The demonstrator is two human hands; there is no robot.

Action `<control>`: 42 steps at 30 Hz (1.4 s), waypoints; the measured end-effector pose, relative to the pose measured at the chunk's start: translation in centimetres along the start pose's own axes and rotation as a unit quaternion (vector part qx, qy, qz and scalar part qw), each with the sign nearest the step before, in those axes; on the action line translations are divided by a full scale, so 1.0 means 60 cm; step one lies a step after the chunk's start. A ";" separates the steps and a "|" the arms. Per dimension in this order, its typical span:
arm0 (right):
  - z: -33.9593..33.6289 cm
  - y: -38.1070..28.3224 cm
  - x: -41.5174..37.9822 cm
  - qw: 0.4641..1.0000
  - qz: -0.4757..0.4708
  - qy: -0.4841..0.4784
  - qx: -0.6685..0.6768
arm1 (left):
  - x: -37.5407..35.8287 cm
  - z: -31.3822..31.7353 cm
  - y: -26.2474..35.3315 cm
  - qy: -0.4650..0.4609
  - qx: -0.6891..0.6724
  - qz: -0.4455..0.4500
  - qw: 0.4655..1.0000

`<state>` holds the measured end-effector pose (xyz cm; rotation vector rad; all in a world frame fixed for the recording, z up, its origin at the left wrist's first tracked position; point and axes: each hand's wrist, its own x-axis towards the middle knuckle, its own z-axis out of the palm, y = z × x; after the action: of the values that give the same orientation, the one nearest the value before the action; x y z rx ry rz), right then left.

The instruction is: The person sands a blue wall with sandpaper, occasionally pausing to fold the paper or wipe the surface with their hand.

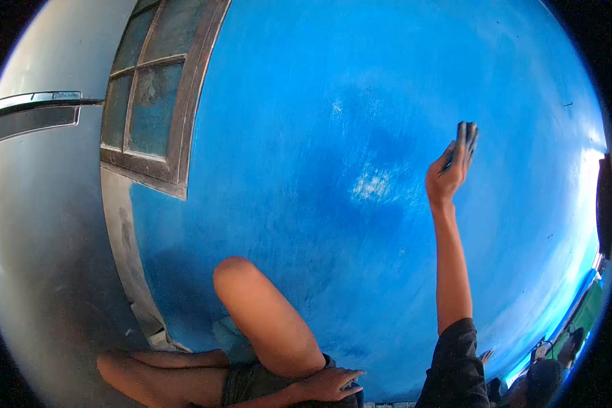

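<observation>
My right hand [453, 163] is raised in front of the blue wall [285, 136], its fingers pointing up and pressed together. Dark grey-black colour covers the fingertips and the inside of the thumb. Something dark shows between thumb and palm, but I cannot make out what it is. Whether the hand touches the wall is hard to tell. Low in the view, my left hand [330, 384] lies over my thigh beside the raised knee, fingers stretched out and slightly apart, holding nothing. The wall has a darker blue patch with pale, shiny marks left of my right hand.
At the upper left is a wooden-framed window [156, 102] with several panes. Along the left edge stands a grey metallic surface [41, 238] with a long handle [37, 115]. My bent legs [268, 316] take up the lower left. Another person [544, 381] is partly visible at bottom right.
</observation>
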<state>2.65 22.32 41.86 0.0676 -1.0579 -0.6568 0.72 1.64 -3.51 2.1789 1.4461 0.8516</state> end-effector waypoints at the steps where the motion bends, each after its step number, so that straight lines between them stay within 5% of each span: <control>1: -0.001 -0.003 -0.016 1.000 -0.009 -0.019 0.010 | 0.001 -0.003 0.000 -0.016 0.002 -0.002 1.000; 2: 0.002 0.003 -0.045 1.000 -0.011 -0.017 0.010 | 0.001 -0.003 -0.001 -0.015 0.003 -0.001 1.000; 4: 0.014 0.019 -0.113 0.956 0.008 -0.279 -0.091 | -0.001 -0.003 -0.002 -0.017 -0.052 -0.007 0.998; 7: 0.021 0.021 -0.118 0.963 0.054 -0.264 -0.027 | -0.033 -0.062 0.093 0.050 0.088 -0.020 0.995; 13: 0.022 0.002 -0.133 0.959 0.038 -0.279 -0.033 | -0.015 0.001 0.010 0.086 0.055 0.013 0.995; 18: -0.016 -0.020 -0.162 0.912 -0.070 -0.401 0.059 | 0.000 0.024 -0.033 0.132 0.071 0.074 0.986; 20: -0.009 0.002 -0.140 0.907 -0.076 -0.409 0.064 | 0.002 0.027 -0.031 0.076 0.074 0.041 0.994; 22: 0.005 0.023 -0.126 0.955 0.017 -0.295 -0.006 | 0.001 0.017 -0.016 0.010 0.076 0.012 0.997; 24: 0.020 0.030 -0.125 0.959 0.037 -0.278 -0.040 | -0.007 -0.022 0.027 -0.043 0.036 -0.006 0.998; 32: 0.009 0.000 -0.131 0.937 -0.062 -0.344 0.010 | -0.005 0.000 0.005 0.049 0.035 0.047 0.997; 36: 0.043 0.060 -0.091 0.968 0.024 -0.247 -0.038 | -0.006 -0.010 0.018 -0.015 0.010 -0.003 1.000; 39: 0.059 0.064 -0.072 0.970 0.110 -0.209 -0.053 | -0.004 -0.012 0.013 0.019 0.015 0.017 1.000; 42: 0.060 0.054 -0.081 0.972 0.088 -0.214 -0.040 | -0.005 -0.013 0.017 0.026 0.008 0.026 0.999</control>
<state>-0.35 28.45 41.00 -0.2473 -1.4322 -0.5645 0.84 0.96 -2.39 2.2304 1.4302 0.9248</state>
